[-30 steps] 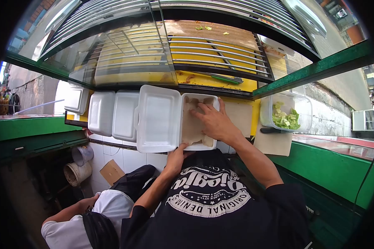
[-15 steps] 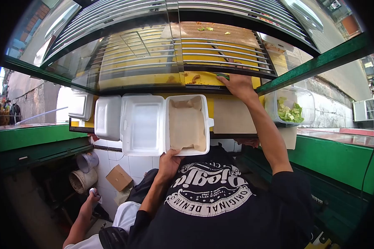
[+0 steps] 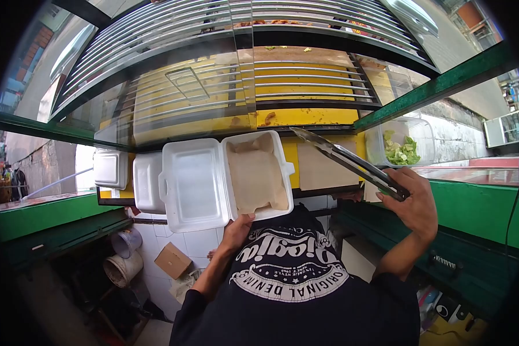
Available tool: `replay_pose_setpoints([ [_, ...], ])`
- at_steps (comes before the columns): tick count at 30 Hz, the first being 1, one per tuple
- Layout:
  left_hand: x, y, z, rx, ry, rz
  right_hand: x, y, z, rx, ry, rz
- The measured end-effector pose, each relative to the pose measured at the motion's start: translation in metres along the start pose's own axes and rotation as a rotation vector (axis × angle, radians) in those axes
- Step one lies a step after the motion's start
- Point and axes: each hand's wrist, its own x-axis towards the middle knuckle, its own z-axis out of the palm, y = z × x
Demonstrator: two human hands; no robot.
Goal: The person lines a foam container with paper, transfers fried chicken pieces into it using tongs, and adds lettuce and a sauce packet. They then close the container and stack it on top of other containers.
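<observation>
My left hand (image 3: 237, 232) grips the near edge of an open white foam food box (image 3: 195, 184), thumb over the rim. The box's right half is lined with brown paper (image 3: 256, 173), and no food lies on it. My right hand (image 3: 412, 202) is closed around the handle end of metal tongs (image 3: 352, 164). The tongs point up and left, their tips just in front of the display case opening and to the right of the box. Nothing shows between the tips.
A slatted glass display case (image 3: 305, 118) with a yellow floor stands ahead. Closed foam boxes (image 3: 149, 181) sit at left. On the right, a clear tub (image 3: 375, 141) holds lettuce (image 3: 402, 151). Brown paper sheets (image 3: 326, 167) lie on the counter. A cardboard box (image 3: 173, 259) and buckets are below.
My right hand has come out of the display case, back and to the right, and now has the tongs in full view. The foam box has tilted slightly. Another person at lower left has left view.
</observation>
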Motion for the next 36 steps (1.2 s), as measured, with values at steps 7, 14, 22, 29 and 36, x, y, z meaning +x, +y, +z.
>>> replay_pose_setpoints([
  [7,0.004,-0.001,-0.022,0.093,-0.056,0.026,0.101,-0.041,0.041,-0.363,0.4,-0.147],
  [14,-0.009,0.012,-0.006,0.002,-0.119,0.075,0.259,-0.081,0.097,-0.675,0.379,-0.309],
  [22,-0.008,0.006,-0.017,0.004,-0.091,0.092,0.303,-0.094,0.112,-0.619,0.493,-0.308],
  [29,-0.009,0.016,-0.011,0.058,-0.035,-0.01,0.265,-0.084,0.082,-0.615,0.465,-0.16],
  [36,-0.005,0.022,-0.012,0.095,-0.095,0.021,0.279,-0.105,0.094,-0.642,0.278,-0.087],
])
